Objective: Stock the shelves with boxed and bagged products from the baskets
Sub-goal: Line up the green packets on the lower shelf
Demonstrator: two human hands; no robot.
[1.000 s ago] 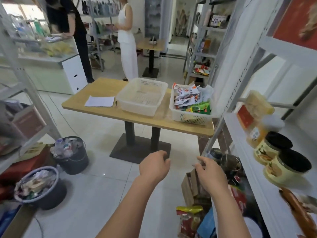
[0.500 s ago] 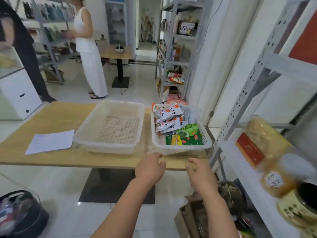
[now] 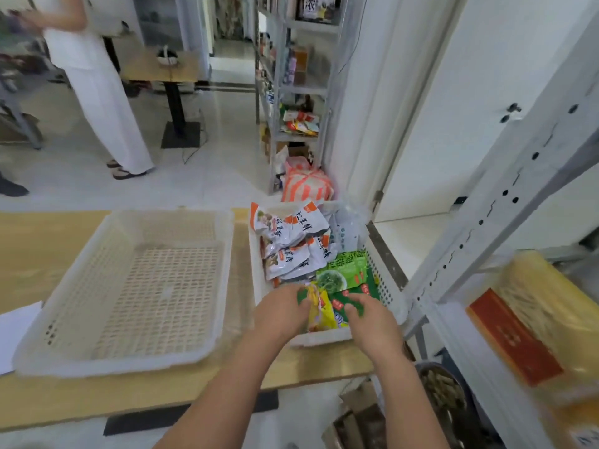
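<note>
At the left edge of the frame a sheet of paper (image 3: 16, 332) lies on the wooden table (image 3: 39, 247), and in the upper left a person in white clothes (image 3: 94, 92) stands on the tiled floor beside a small back table (image 3: 158, 68). Left of centre a white lattice basket (image 3: 123, 361) sits on the wooden table, its floor grid in plain view. Just to its right stands the stocked basket (image 3: 385, 286), with white-and-orange packets (image 3: 291, 241) heaped at its far end, light green packets (image 3: 343, 273) in the middle and a yellow packet (image 3: 319, 314) beside a dark green packet (image 3: 363, 291) at its near end. The left hand (image 3: 282, 314) reaches over the near rim, fingers curled round the yellow packet's left edge, with the packet lying directly to their right. The right hand (image 3: 372, 319) is just across from it, its fingertips (image 3: 353, 299) bent down onto the dark green packet; whether they pinch it or only press on it cannot be told through the blur. Beyond the basket, an orange-and-white bag (image 3: 306, 186) sits on the floor at the foot of a rear shelf unit (image 3: 301, 89). At the right of the frame the grey shelf frame (image 3: 505, 196) slants up, and a yellow pack with a red label (image 3: 544, 319) lies on its board.
</note>
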